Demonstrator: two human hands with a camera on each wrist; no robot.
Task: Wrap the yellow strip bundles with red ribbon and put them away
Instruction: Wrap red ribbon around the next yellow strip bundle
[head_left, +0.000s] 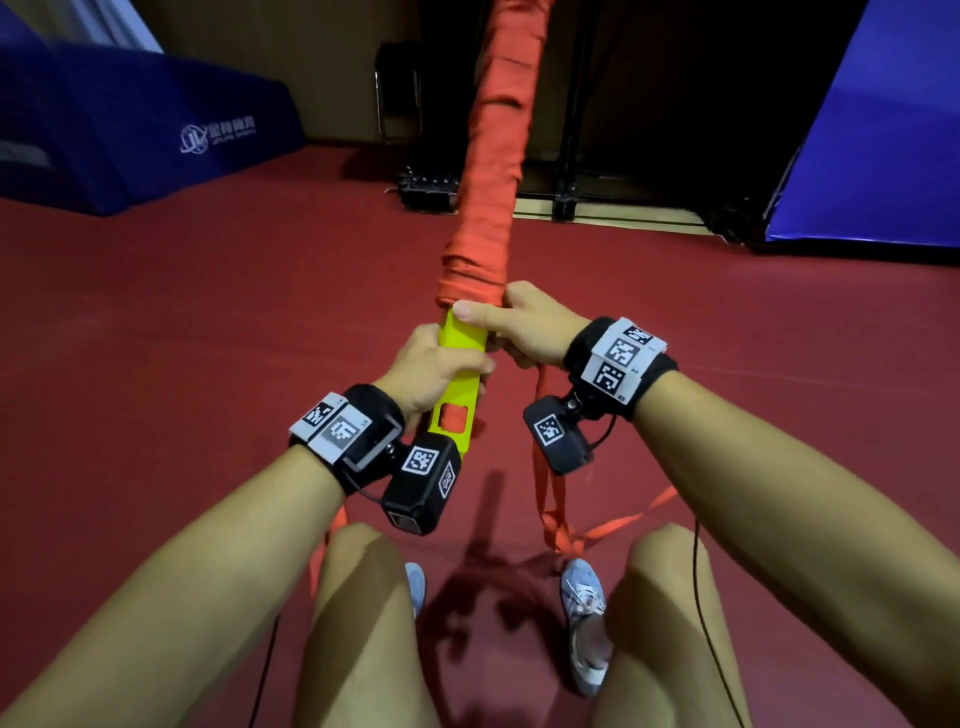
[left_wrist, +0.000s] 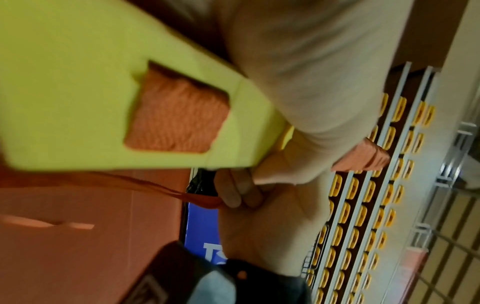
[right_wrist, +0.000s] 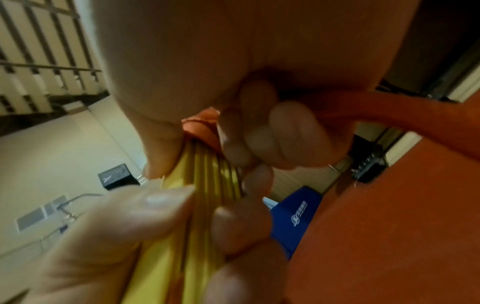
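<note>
Knees (head_left: 358, 613) + forearms fill bottom of head view, over red floor (head_left: 182, 338).

- Obj: yellow strip bundle (head_left: 457, 384) held off floor, slanting up and away from person, gripped by both hands.
- Wrap: red ribbon (head_left: 493, 171) winds cover it from top edge of frame down to the thumb of the right hand (head_left: 527, 327). Only near end shows bare yellow.
- Grip, left hand (head_left: 431, 369): fingers curled tight round bare end.
- Grip, right: closed round bundle at lowest wind, thumb across the yellow; lower fingers also pinch ribbon (wrist views).
- Slack: loose tail (head_left: 545, 483) drops from that hand to floor, by shoes (head_left: 584, 623).

Est. progress: this bundle mostly wrapped. Left: cover short bare end, secure tail, stow. Storage spot + other bundles not in view.
</note>
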